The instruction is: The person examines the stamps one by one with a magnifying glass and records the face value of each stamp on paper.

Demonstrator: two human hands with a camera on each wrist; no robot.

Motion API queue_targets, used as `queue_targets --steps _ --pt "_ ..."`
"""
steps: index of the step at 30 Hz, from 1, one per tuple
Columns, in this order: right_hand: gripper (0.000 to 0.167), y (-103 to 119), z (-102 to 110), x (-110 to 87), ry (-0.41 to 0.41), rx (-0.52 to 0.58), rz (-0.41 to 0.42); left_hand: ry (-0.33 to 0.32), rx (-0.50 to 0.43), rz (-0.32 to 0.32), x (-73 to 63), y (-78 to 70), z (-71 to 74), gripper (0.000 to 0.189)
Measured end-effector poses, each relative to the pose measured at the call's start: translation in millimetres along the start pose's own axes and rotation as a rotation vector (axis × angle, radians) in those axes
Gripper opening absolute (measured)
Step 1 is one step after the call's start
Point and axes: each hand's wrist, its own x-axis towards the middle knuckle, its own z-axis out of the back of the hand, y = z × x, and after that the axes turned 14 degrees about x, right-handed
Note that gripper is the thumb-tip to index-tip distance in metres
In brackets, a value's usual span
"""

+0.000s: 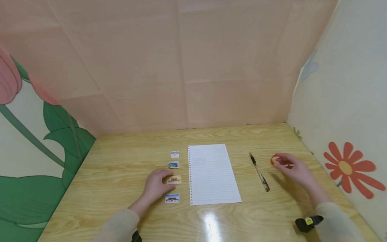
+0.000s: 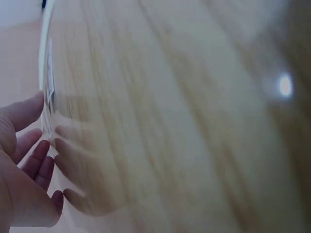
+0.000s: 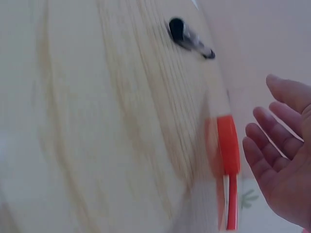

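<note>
Head view has the yellowish stamp [image 1: 174, 179] on the wooden table [image 1: 121, 161], third from the far end of a column of four, with the person's left hand [image 1: 155, 183] around it: the thumb by its near edge, a finger by its far edge; whether they pinch it or merely rest there, I cannot tell. Just nearer the person lies the blue-and-red stamp [image 1: 172, 198]; beyond are the green-and-blue stamp [image 1: 173, 165] and the pale stamp [image 1: 175, 154]. To the right of the column is a lined sheet of paper [image 1: 213, 181], holes down its left side and faint writing near the upper left. Farther right a black-and-clear pen [image 1: 259, 171] lies slantwise, then a red-rimmed magnifying glass [image 3: 228, 145]. Over beside that is the right hand [image 1: 291, 164], fingers loose and slightly bent, grasping nothing. A black wrist device [image 1: 308, 223] sits at the right sleeve [image 1: 335, 222]. Pinkish sheeting [image 1: 193, 67] backs the table, with a red flower [image 1: 345, 167] on the right wall.
</note>
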Motion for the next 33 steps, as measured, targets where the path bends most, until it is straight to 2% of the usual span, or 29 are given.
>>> queue_targets --steps 3,8,17,27,33 --pt "0.052 -2.7 8.8 -4.4 0.002 -0.018 -0.036 -0.006 0.018 -0.004 1.2 3.7 -2.4 0.043" --pt "0.052 -14.1 21.8 -10.0 -0.025 -0.032 -0.035 0.010 0.012 0.022 3.2 7.7 -4.4 0.043" --pt "0.058 -35.8 41.3 -21.0 -0.033 -0.074 -0.076 0.033 -0.009 0.024 5.3 9.4 -3.0 0.038" --pt "0.060 -54.5 46.1 -25.1 -0.007 -0.109 -0.106 0.060 -0.023 0.038 7.4 14.3 -4.8 0.036" --pt "0.057 -59.5 45.4 -24.2 -0.005 -0.137 -0.089 0.069 -0.039 0.042 7.8 16.8 -5.5 0.035"
